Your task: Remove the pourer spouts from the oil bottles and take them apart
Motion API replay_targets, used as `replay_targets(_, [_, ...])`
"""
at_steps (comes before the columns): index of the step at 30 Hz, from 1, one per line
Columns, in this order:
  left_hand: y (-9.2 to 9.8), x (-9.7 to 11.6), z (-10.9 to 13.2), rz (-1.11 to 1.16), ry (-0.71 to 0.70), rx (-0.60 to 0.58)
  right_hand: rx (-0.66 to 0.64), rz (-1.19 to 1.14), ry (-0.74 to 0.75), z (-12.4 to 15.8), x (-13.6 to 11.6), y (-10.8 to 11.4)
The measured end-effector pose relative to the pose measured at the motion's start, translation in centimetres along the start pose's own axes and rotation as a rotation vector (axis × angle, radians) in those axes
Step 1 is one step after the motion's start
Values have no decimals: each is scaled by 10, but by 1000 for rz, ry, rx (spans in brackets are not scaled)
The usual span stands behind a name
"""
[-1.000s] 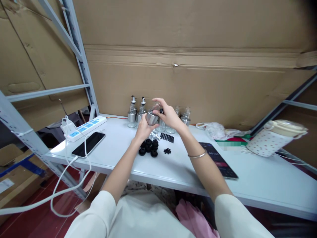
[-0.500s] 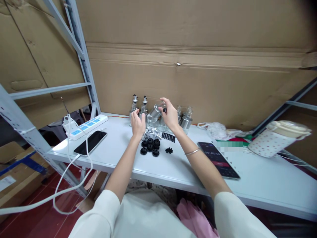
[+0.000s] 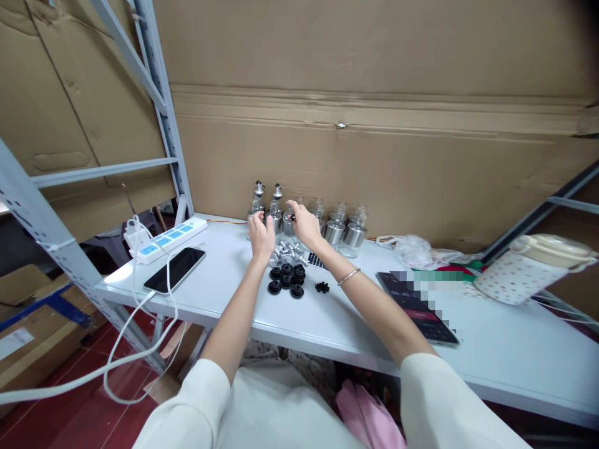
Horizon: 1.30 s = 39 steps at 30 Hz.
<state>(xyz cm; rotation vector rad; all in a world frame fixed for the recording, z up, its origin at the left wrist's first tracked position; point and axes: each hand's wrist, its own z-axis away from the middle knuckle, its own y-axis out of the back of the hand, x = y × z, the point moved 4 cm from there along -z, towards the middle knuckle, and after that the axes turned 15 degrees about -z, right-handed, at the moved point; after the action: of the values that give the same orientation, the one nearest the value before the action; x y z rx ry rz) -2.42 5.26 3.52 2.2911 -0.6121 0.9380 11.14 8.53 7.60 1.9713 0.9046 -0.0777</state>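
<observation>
Several glass bottles with metal sleeves stand in a row at the back of the table. Pourer tops with black tips crown the two leftmost, such as this bottle [image 3: 276,215]; the bottles on the right [image 3: 354,237] have bare necks. My left hand [image 3: 262,238] is in front of the left bottles, thumb and fingers apart, nothing visible in it. A small black piece [image 3: 292,217] shows between the fingers of my right hand [image 3: 306,226], beside a bottle [image 3: 287,223] in mid-row. Closer in lie silvery pourer parts [image 3: 287,252], black stoppers [image 3: 286,277] and small black pieces [image 3: 322,287].
A phone [image 3: 175,270] and a white power strip [image 3: 171,239] lie on the left, with cables hanging over the edge. To the right are another phone [image 3: 421,312], plastic bags [image 3: 416,251] and a dotted jug [image 3: 528,274]. Cardboard [image 3: 374,162] stands behind the table [image 3: 299,318].
A bottle that was tilted between my hands now stands upright in the row. My right hand has moved left and slightly down, still with the small black piece.
</observation>
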Motion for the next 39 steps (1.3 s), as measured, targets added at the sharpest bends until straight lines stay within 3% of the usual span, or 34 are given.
replay_targets(4, [-6, -13, -3, -1, 127, -2, -17, 29, -35, -4, 6, -6])
replay_targets(7, [-16, -25, -6, 47, 216, -86, -6, -16, -65, -10, 16, -9])
replay_targets(12, [-29, -34, -6, 91, 217, -176, 79, -218, -37, -10, 26, -5])
replay_targets(17, [-32, -32, 2, 37, 174, -195, 226, -362, 82, 26, 20, 16])
replay_targets(22, [-34, -29, 4, 8, 143, -257, 343, -476, -53, 71, 24, 40])
replay_targets(28, [-36, -24, 9, -58, 115, -321, 380, -629, -146, 87, 33, 47])
replay_targets(31, [-33, -7, 17, -113, -16, -311, 337, -647, -138, 87, 34, 41])
replay_targets(33, [-31, 11, 26, -119, -203, -326, 290, -659, -105, 86, 32, 37])
replay_targets(37, [-30, 45, 50, -57, -597, -522, 284, -587, 37, 87, 26, 33])
replay_targets(39, [-29, 53, 58, -40, -665, -604, 294, -533, 107, 88, 23, 33])
